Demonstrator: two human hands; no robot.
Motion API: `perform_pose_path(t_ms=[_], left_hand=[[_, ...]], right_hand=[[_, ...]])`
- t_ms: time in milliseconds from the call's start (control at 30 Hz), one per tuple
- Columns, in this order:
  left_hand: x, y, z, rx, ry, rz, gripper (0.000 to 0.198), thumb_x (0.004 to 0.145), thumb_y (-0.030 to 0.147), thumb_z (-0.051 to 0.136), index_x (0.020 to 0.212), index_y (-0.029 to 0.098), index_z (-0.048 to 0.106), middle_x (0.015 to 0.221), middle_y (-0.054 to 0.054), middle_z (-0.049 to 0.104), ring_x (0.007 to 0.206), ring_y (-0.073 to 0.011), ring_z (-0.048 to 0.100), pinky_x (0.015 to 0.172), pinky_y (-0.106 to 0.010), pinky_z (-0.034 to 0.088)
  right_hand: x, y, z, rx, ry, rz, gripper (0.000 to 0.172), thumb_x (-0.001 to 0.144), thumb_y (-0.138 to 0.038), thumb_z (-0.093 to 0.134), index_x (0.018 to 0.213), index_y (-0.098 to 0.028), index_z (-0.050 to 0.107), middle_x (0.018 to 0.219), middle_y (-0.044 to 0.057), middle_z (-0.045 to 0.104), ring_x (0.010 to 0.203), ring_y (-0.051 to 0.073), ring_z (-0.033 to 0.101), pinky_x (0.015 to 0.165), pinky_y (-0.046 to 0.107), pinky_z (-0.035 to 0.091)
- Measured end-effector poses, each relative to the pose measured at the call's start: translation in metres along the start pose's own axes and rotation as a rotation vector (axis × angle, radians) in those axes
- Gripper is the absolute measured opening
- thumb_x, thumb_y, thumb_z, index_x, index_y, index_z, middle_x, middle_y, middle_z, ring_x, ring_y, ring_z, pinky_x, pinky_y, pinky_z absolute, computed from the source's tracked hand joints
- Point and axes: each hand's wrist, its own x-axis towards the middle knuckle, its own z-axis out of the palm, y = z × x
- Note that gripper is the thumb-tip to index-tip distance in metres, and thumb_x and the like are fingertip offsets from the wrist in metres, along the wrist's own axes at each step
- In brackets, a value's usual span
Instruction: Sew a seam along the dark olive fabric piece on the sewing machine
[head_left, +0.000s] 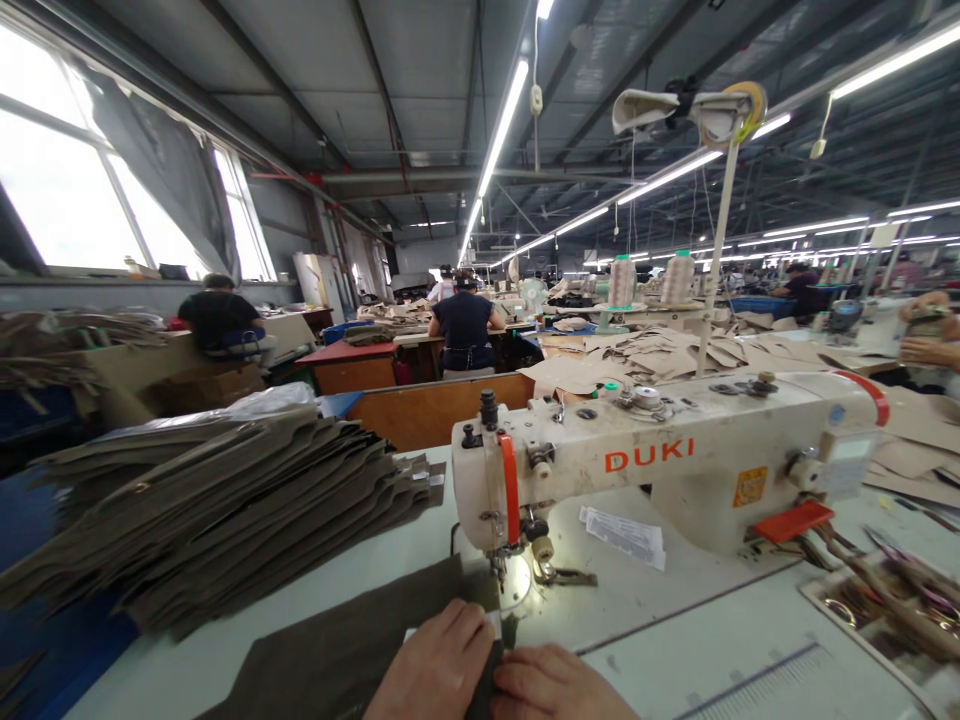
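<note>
A dark olive fabric piece [352, 640] lies on the pale table, its far edge close to the needle area of a white sewing machine [555, 470] marked DUKI. My left hand [439, 660] is closed on the fabric just in front of the needle, fingers pressed together. Close on its right, my right hand [555, 685] has its fingertips at the fabric's right edge, bent and pressed together. A small white label [495, 624] shows partly beside my left fingers. The presser foot [501, 575] stands beside the fabric's far corner, lit by a lamp.
Stacked olive fabric pieces [247, 510] fill the left side. White paper strips [622, 537] lie under the machine arm. A tray [885, 620] of tools and a printed ruler scale [765, 685] are at the right. Other people [463, 325] sit farther back; another person's hands [930, 335] show at far right.
</note>
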Motion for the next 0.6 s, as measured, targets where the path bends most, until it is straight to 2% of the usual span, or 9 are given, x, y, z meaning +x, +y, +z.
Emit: perform_pose_path(t_ms=[167,267,367,433,600], left_hand=[[-0.001,0.001,-0.002,0.009,-0.014,-0.007,0.043,0.066,-0.006,0.048,0.099,0.019,0.058,0.097,-0.003,0.068,0.088,-0.021,0.065,0.076,-0.03,0.054],[-0.002,0.004,-0.005,0.01,-0.027,-0.012,0.038,0.07,-0.004,0.049,0.098,0.019,0.061,0.096,-0.003,0.069,0.087,-0.021,0.065,0.075,-0.03,0.054],[-0.002,0.004,-0.009,0.045,0.014,0.012,0.033,0.078,0.003,0.051,0.104,0.018,0.062,0.103,-0.006,0.07,0.091,-0.0214,0.064,0.077,-0.03,0.053],[-0.003,0.003,-0.009,0.073,0.059,0.047,0.032,0.079,0.009,0.054,0.11,0.016,0.061,0.107,-0.008,0.07,0.093,-0.0222,0.065,0.078,-0.031,0.053],[-0.01,-0.006,-0.009,0.095,0.09,0.144,0.032,0.08,0.022,0.061,0.112,0.016,0.061,0.107,-0.005,0.072,0.09,-0.0197,0.065,0.077,-0.027,0.053]], right_hand=[[0.01,0.008,-0.021,0.156,-0.122,0.021,0.012,0.096,-0.032,0.06,0.099,-0.021,0.064,0.097,0.0,0.072,0.092,0.015,0.065,0.081,0.021,0.05],[0.028,0.015,-0.044,0.243,-0.28,0.151,0.007,0.091,-0.024,0.062,0.093,-0.019,0.066,0.089,0.001,0.07,0.083,0.016,0.063,0.079,0.022,0.049],[0.046,0.021,-0.062,0.245,-0.388,0.3,0.008,0.086,-0.015,0.06,0.09,-0.018,0.065,0.087,0.002,0.068,0.084,0.018,0.061,0.081,0.024,0.048],[0.054,0.024,-0.065,0.21,-0.41,0.333,0.008,0.085,-0.014,0.061,0.089,-0.019,0.065,0.087,0.003,0.067,0.085,0.019,0.06,0.082,0.026,0.047],[0.058,0.026,-0.062,0.171,-0.461,0.294,0.007,0.084,-0.015,0.064,0.09,-0.017,0.066,0.086,0.004,0.065,0.086,0.02,0.059,0.081,0.027,0.047]])
